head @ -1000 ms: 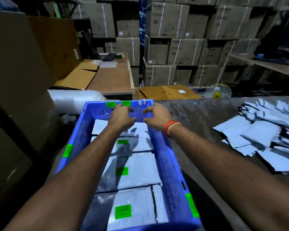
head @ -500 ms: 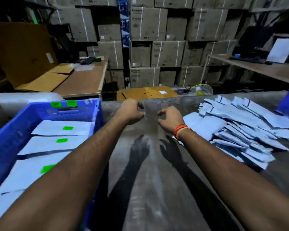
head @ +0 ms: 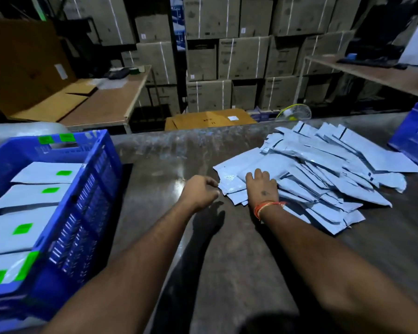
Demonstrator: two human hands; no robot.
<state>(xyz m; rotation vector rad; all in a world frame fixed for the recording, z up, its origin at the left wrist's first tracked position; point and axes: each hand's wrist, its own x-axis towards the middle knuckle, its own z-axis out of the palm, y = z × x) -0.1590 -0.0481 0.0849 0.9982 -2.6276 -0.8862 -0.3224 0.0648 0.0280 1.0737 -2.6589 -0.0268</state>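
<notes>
A heap of pale grey poly mailer bags (head: 323, 169) lies on the dark table (head: 169, 165) at the right. My right hand (head: 262, 188), with an orange thread at the wrist, rests flat on the near left bags of the heap, fingers spread. My left hand (head: 199, 192) hovers just left of the heap's edge with its fingers loosely curled and nothing in it. A blue plastic crate (head: 87, 189) stands at the left, filled with packed white mailers (head: 27, 196) that carry green labels.
A second blue crate (head: 414, 138) stands at the table's far right edge. Beyond the table are stacked cardboard boxes (head: 227, 59), a flat carton (head: 210, 120) on the floor, a wooden bench (head: 106, 102) on the left and a shelf (head: 377, 73) on the right.
Both hands let go of the blue crate's rim and moved right across the table. My right hand has come down flat on the mailer heap; the view has swung right.
</notes>
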